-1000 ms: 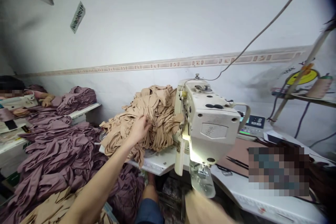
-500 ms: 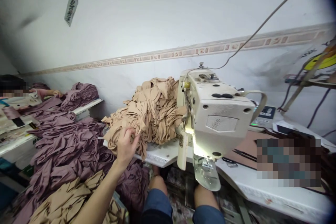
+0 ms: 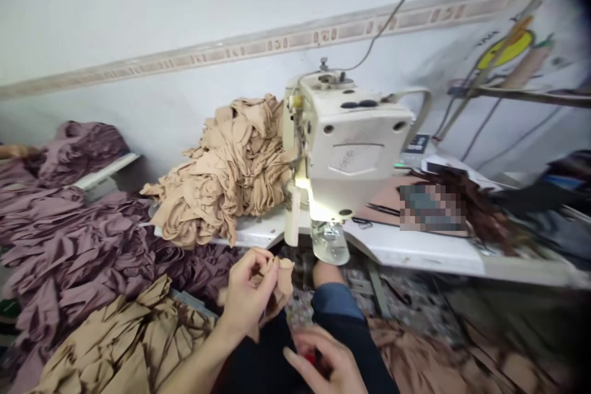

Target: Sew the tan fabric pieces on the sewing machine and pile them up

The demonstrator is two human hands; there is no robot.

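My left hand (image 3: 244, 295) pinches a small beige fabric piece (image 3: 283, 286) above my lap, in front of the sewing machine table. Lower and to the right, my right hand (image 3: 332, 360) is curled round a small red thing (image 3: 311, 357), mostly hidden by the fingers and blurred. Beyond the hands stands a white sewing machine (image 3: 355, 148), its lamp lit. A tall heap of beige fabric pieces (image 3: 226, 166) lies on the table (image 3: 261, 228) left of the machine.
Mauve fabric (image 3: 101, 234) is piled at the left, with more tan cloth (image 3: 120, 338) at the lower left. Black tweezers (image 3: 383, 208) and dark brown cloth (image 3: 480, 203) lie on the table at right. Brownish cloth (image 3: 425, 357) sits low at the right.
My left hand has come off the beige heap toward my lap, bringing a fabric piece with it. My right hand has entered from below. The view has swung right and down.
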